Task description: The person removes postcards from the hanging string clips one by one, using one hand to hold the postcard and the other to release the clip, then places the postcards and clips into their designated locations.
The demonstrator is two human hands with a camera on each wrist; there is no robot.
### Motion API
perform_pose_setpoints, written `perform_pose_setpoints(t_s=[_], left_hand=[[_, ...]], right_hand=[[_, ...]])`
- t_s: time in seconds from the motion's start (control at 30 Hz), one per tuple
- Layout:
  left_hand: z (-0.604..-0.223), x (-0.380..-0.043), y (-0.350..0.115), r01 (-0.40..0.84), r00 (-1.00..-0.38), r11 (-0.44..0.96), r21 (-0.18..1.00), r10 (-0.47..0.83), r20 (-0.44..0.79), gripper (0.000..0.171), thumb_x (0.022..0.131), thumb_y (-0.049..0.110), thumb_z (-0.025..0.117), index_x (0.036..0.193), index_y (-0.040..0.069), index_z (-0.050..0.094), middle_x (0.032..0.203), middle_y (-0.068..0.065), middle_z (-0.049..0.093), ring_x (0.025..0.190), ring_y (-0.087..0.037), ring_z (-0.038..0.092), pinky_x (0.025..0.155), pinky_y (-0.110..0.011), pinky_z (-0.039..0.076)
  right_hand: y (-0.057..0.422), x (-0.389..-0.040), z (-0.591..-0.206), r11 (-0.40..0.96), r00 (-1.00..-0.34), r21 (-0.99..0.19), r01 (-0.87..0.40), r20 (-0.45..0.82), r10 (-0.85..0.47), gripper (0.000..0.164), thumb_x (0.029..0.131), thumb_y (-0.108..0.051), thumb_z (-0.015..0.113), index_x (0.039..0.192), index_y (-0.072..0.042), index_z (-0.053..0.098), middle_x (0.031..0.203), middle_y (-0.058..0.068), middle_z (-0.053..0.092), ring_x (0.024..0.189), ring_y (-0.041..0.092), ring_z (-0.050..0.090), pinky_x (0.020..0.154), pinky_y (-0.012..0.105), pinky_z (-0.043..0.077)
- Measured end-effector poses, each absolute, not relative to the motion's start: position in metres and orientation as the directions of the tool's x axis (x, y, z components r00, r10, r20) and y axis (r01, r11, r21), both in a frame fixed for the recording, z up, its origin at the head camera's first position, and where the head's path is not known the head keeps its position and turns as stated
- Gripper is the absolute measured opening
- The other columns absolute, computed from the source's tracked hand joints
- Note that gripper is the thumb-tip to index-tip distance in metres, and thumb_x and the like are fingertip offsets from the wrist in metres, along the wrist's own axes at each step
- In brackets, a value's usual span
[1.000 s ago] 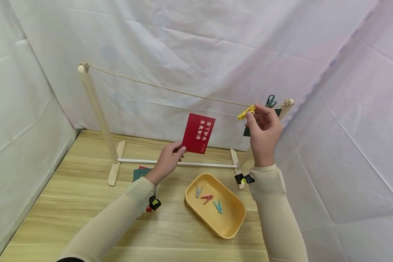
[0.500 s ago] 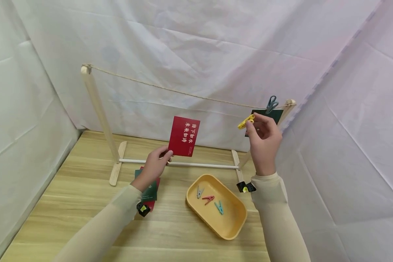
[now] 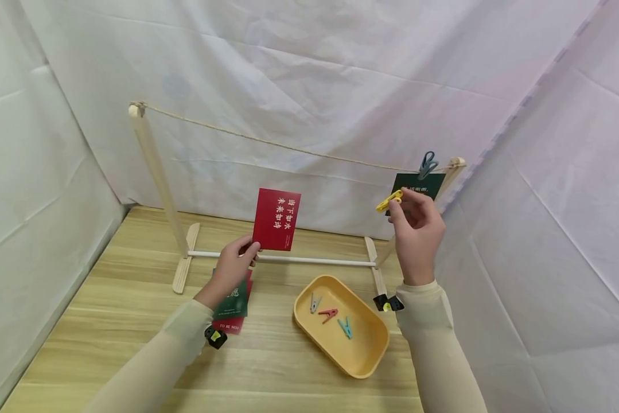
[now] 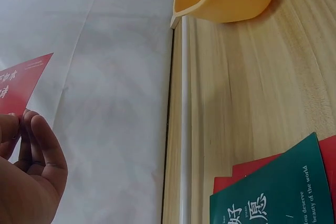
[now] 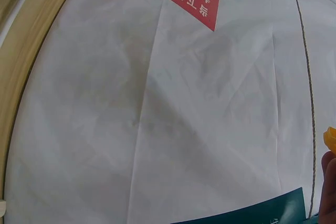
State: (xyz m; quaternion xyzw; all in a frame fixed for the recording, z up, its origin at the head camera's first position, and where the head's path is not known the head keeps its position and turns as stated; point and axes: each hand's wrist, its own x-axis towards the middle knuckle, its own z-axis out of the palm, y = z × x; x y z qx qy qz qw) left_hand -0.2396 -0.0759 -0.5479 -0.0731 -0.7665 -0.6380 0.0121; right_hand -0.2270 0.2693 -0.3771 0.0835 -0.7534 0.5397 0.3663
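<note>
My left hand (image 3: 232,264) pinches a red card (image 3: 277,219) with white lettering by its lower left corner, holding it up in front of the rack below the rope. A yellow clothespin (image 3: 389,201) is between the thumb and fingers of my right hand (image 3: 420,238). This hand overlaps a dark green card (image 3: 428,184) that hangs from the rope (image 3: 288,148), held by a grey-green clothespin (image 3: 428,164) near the right post. In the right wrist view only the edge of the yellow clothespin (image 5: 330,139) and some fingertips show.
The wooden rack's left post (image 3: 154,172) and white bottom bar (image 3: 309,260) stand at the back of the table. A yellow tray (image 3: 363,364) holds grey, red and turquoise clothespins. Several green and red cards (image 3: 234,304) lie stacked under my left forearm.
My left hand has moved left and slightly down with the red card. The right hand has come down a little below the rope with the yellow clothespin, uncovering more of the hanging card.
</note>
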Motion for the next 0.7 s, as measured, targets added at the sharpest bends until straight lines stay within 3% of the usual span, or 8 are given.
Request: perform_pose_setpoints(t_s=[0.1, 0.23, 0.33, 0.57, 0.7], left_hand=[[-0.549, -0.238, -0.080, 0.117, -0.990, 0.178, 0.977, 0.096, 0.101, 0.025, 0.114, 0.022, 0.061, 0.113, -0.002, 0.068, 0.096, -0.018, 0.064, 0.085, -0.032, 0.064, 0.072, -0.027, 0.059], [-0.553, -0.237, -0.084, 0.095, -0.992, 0.176, 0.980, 0.093, 0.080, 0.022, 0.114, 0.022, 0.061, 0.113, 0.001, 0.068, 0.100, -0.025, 0.064, 0.090, -0.041, 0.064, 0.073, -0.028, 0.060], [-0.556, -0.237, -0.087, 0.079, -0.994, 0.176, 0.981, 0.091, 0.064, 0.023, 0.114, 0.024, 0.061, 0.115, 0.003, 0.068, 0.103, -0.028, 0.064, 0.096, -0.048, 0.062, 0.075, -0.030, 0.061], [-0.565, -0.232, -0.101, 0.055, -0.998, 0.243, 0.969, 0.050, 0.045, 0.024, 0.114, 0.028, 0.061, 0.119, 0.006, 0.069, 0.101, -0.016, 0.067, 0.091, -0.037, 0.064, 0.076, -0.029, 0.059], [-0.571, -0.229, -0.109, 0.041, -0.999, 0.243, 0.969, 0.025, 0.036, 0.025, 0.114, 0.028, 0.061, 0.118, 0.004, 0.069, 0.101, -0.019, 0.067, 0.092, -0.039, 0.065, 0.076, -0.030, 0.059]], right_hand=[[0.271, -0.226, -0.381, 0.421, -0.716, -0.750, -0.510, 0.642, 0.276, 0.029, 0.102, -0.002, 0.077, 0.130, 0.004, 0.072, 0.112, 0.012, 0.072, 0.085, 0.015, 0.069, 0.078, 0.021, 0.059], [0.273, -0.225, -0.386, 0.435, -0.712, -0.749, -0.500, 0.642, 0.287, 0.029, 0.101, 0.004, 0.074, 0.129, 0.009, 0.070, 0.111, 0.018, 0.071, 0.085, 0.013, 0.068, 0.077, 0.019, 0.058], [0.277, -0.224, -0.389, 0.436, -0.712, -0.751, -0.495, 0.639, 0.293, 0.028, 0.101, 0.003, 0.075, 0.128, 0.008, 0.071, 0.110, 0.015, 0.071, 0.086, 0.013, 0.069, 0.076, 0.018, 0.058], [0.286, -0.219, -0.399, 0.414, -0.732, -0.772, -0.483, 0.615, 0.293, 0.028, 0.100, -0.003, 0.079, 0.127, 0.002, 0.075, 0.107, 0.011, 0.073, 0.084, 0.015, 0.070, 0.074, 0.020, 0.059], [0.286, -0.214, -0.408, 0.447, -0.756, -0.784, -0.430, 0.583, 0.296, 0.028, 0.100, -0.002, 0.079, 0.128, 0.002, 0.074, 0.109, 0.014, 0.074, 0.084, 0.012, 0.070, 0.075, 0.018, 0.059]])
